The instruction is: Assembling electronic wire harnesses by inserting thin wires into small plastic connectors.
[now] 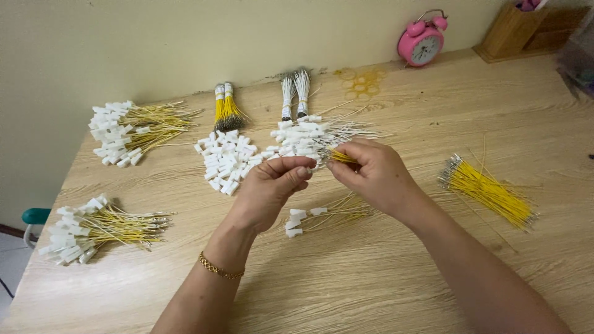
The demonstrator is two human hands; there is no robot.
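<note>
Your forearms are reaching in from the near edge of the table (pixel 371 291), a gold bracelet (pixel 219 268) sitting on the left wrist. Your left hand (pixel 272 188) is curling shut, thumb and fingers pinching a small white connector (pixel 312 162) at its tip. Your right hand (pixel 374 173) is closing narrowly around a yellow wire (pixel 341 157), whose free end is pointing toward that connector; the two are meeting just above the pile of wired white pieces (pixel 309 137).

You are working directly over that pile, so a slip is likely to drop the wire or connector among look-alike parts, where finding it would be hard. Your left thumb is covering most of the connector, so its opening is hidden from view, and I judge that the wire could go in crooked or bend at the tip. Just below your hands, a few finished pieces (pixel 309 218) are lying loose; your wrists could sweep them toward the edge. To your right, the bundle of bare yellow wires (pixel 489 192) is fanning out near your right forearm, and a careless elbow could scatter it. Loose white connectors (pixel 226 159) are lying just beside your left hand and could be nudged into the wired pile.
</note>
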